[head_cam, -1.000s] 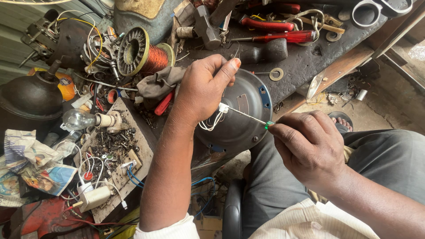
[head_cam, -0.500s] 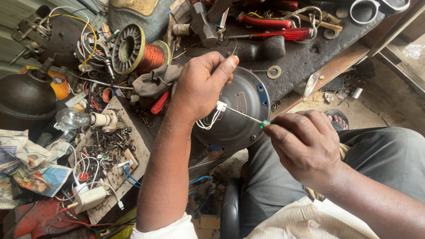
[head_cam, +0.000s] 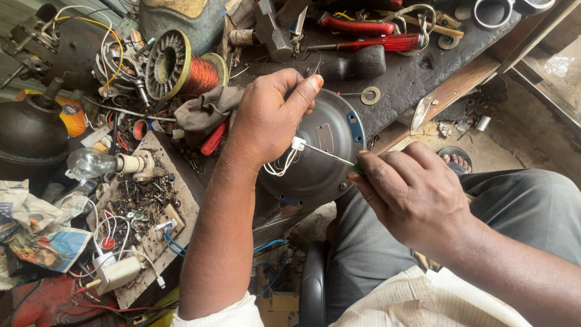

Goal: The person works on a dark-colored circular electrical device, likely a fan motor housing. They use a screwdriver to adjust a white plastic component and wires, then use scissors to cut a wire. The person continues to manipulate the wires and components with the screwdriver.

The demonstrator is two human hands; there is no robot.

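The person wears a cream shirt with fine stripes point(head_cam: 417, 303), its 2 sleeves rolled up, and grey trousers point(head_cam: 514, 206).

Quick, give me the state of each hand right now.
Left hand: closed, pinching a small white connector with white wires over the round dark motor housing.
Right hand: closed around a thin screwdriver, tip at the connector.

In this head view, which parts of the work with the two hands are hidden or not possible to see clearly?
- Head view: the screwdriver handle is hidden inside the right hand.
- The white connector is half covered by the left hand; its terminals are too small to tell.
- The left side of the round motor housing lies under the left hand.
- The copper wire spool is partly behind clutter.
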